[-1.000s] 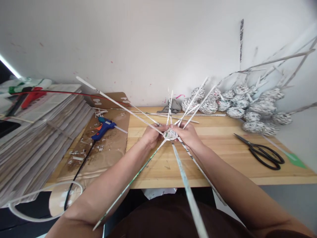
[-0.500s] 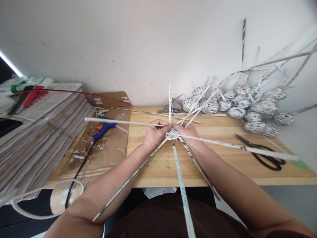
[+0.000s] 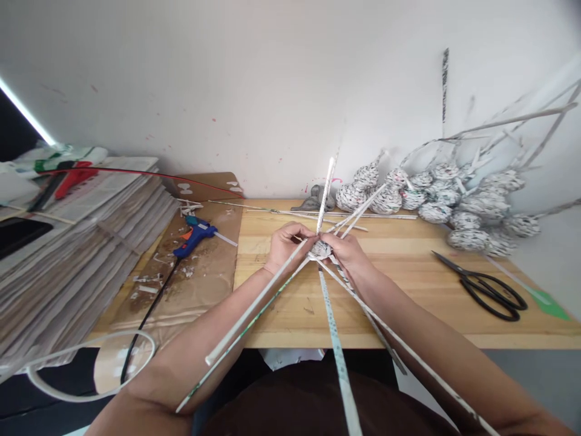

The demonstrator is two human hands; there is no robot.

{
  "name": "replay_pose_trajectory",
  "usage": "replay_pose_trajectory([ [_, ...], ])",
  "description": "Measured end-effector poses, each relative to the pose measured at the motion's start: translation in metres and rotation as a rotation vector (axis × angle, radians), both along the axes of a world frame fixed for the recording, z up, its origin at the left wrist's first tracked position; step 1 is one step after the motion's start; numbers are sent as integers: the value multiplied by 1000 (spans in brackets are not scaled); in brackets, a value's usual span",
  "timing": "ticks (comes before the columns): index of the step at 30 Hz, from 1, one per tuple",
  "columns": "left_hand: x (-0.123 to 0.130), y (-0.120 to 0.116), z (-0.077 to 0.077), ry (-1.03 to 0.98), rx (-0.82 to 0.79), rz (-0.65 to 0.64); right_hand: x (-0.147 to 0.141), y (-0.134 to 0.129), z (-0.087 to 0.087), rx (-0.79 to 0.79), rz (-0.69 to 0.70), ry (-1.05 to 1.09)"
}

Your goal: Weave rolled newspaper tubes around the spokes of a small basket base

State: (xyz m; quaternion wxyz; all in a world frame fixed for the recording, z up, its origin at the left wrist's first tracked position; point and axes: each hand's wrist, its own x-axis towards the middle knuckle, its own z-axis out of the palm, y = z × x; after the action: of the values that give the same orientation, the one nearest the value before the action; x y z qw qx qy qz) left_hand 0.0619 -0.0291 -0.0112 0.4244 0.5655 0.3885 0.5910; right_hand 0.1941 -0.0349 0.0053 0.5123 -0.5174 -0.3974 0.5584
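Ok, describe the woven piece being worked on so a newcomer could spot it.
Start at the wooden table below the white wall. Near its middle, the left hand and right hand hold a small, rounded woven paper piece between them. Unlike the woven paper bulbs at the back right, it is held, with long strips spreading out around it.

Soft light covers the wall, a white strip glares upper left, and edges look stretched.
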Motion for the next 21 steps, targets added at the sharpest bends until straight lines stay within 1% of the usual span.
replay_pose_trajectory([
  [1,0,0,1,-44,-42,-11,0,-1,1,-19,-9,-1],
  [3,2,0,3,-177,-183,-62,0,-3,3,-46,-34,0],
  [6,4,1,7,-387,-431,-158,0,-6,5,-22,-30,0],
  [8,5,1,8,-475,-518,-192,-1,-7,4,4,-22,11],
  [11,6,3,5,-510,-500,-206,0,-5,0,42,-40,11],
  [13,4,4,1,-472,-456,-195,1,-3,-5,65,-48,-8],
  [17,-2,8,-6,-256,-340,-120,4,0,-10,145,-33,-71],
  [19,-3,8,-5,-171,-274,-98,5,-1,-9,166,-36,-105],
  [21,-4,7,-2,-122,-222,-86,4,-2,-6,151,-34,-104],
])
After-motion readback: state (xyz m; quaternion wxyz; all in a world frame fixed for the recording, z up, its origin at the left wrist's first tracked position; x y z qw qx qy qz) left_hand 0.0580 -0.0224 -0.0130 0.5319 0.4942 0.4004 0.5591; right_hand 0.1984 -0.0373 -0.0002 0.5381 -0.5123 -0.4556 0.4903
